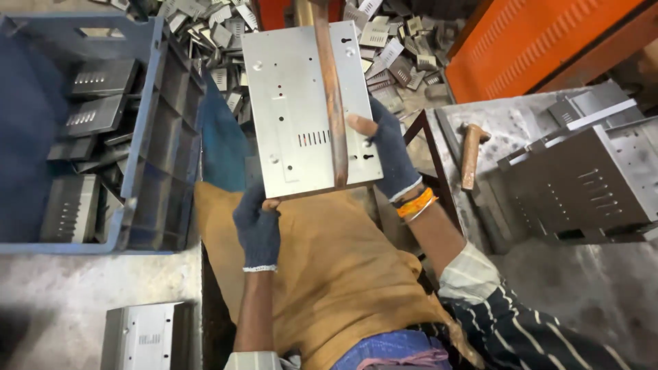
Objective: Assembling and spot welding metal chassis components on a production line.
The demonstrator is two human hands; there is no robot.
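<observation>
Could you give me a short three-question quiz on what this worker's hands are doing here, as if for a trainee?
1. True or false: both gloved hands grip the flat metal sheet.
2. Which hand holds the sheet's near bottom corner? A) left hand B) right hand
3. Fill in: the blue crate on the person's left holds dark ______ metal parts.

Key
1. True: each hand grips an edge, and a rusty bar crosses the sheet.
2. A: the left hand pinches the bottom corner; the right hand holds the side edge.
3. Slotted: rows of slots show on the parts. A wooden-handled hammer lies on the bench to the right.
</observation>
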